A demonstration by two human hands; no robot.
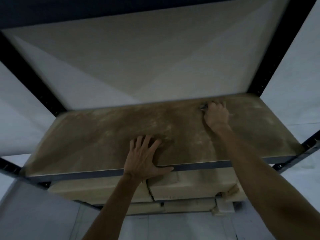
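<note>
Head view: my left grip (143,156) lies flat on the stiff shelf (86,135), my right grip (216,115) pinching a small, likely light metal piece (203,106).

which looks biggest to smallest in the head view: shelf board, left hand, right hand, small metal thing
1. shelf board
2. left hand and right hand: the left looks bigger but is nearer, so unsure
3. small metal thing, at the right hand's fingertips

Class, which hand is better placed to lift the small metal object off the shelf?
The right hand: its curled fingers seem to pinch the small metal object at the back of the shelf. The left hand lies flat at the front edge.
</note>
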